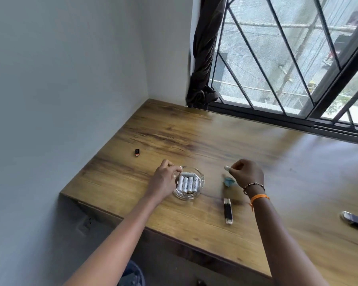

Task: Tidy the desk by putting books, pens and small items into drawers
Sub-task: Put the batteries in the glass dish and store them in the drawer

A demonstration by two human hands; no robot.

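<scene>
- My left hand (165, 176) curls over the near-left rim of a round clear glass dish (198, 191) on the wood-grain bench (194, 137), fingertips gripping the rim.
- Inside the dish lie white cylindrical batteries (188, 184): four side by side and one across their far ends. There is dark print along their sides, but it is too blurred for me to read.
- My right hand (246, 172) is raised just right of the dish, fingers curled, pinching a small white cylinder (227, 168) whose end pokes out on the left; it looks like another battery.
- Beneath that hand sits a small blue-green object (227, 181), blurred, so I cannot tell what it is.
- A black stick-shaped gadget with clear ends (228, 210), probably a USB drive, lies on the bench nearer to me, to the right of the dish.
- A small black block with an orange end (136, 152) lies well apart at the bench's left edge near the wall; I can read no marking on it.
- A dark, silver-edged flat device (354, 219) lies at the far right edge of view.
- My right wrist wears a beaded bracelet (254, 185) and an orange thread band (259, 197).
</scene>
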